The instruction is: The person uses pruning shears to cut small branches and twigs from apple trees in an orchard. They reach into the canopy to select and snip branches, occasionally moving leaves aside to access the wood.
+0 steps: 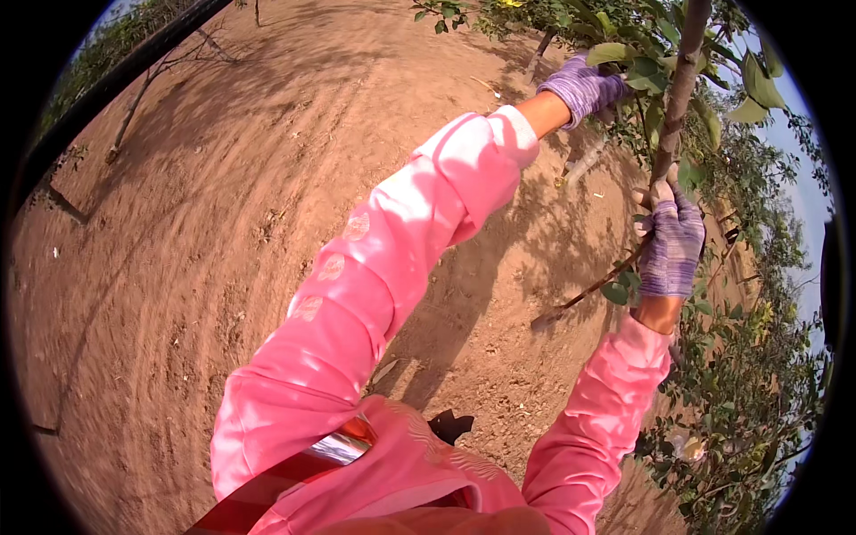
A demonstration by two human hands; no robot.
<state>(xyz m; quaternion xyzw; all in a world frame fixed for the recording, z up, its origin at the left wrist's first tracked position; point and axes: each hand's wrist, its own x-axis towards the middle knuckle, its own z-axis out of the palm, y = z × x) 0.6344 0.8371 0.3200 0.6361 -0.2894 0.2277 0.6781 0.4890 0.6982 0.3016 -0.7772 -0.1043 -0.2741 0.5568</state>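
Both of my hands wear purple-and-white knitted gloves with pale fingers. My left hand (588, 90) reaches forward into green leaves (645, 70) at the upper right; the foliage hides its fingertips and anything they may hold. Closer to me, my right hand (672, 241) has its fingers wrapped around a brown tree branch (679, 100). The branch rises steeply from that hand past the leaves to the top of the view. Below the right hand, a thinner bare stem (588, 291) slants down to the left, with a few small leaves beside it.
Leafy growth (742, 401) fills the right side, with a clear plastic bag (689, 447) among it. Bare brown soil (267, 200) spreads to the left and ahead. A pale trunk (585, 164) stands beyond my hands. A dark bar (120, 87) crosses the upper left.
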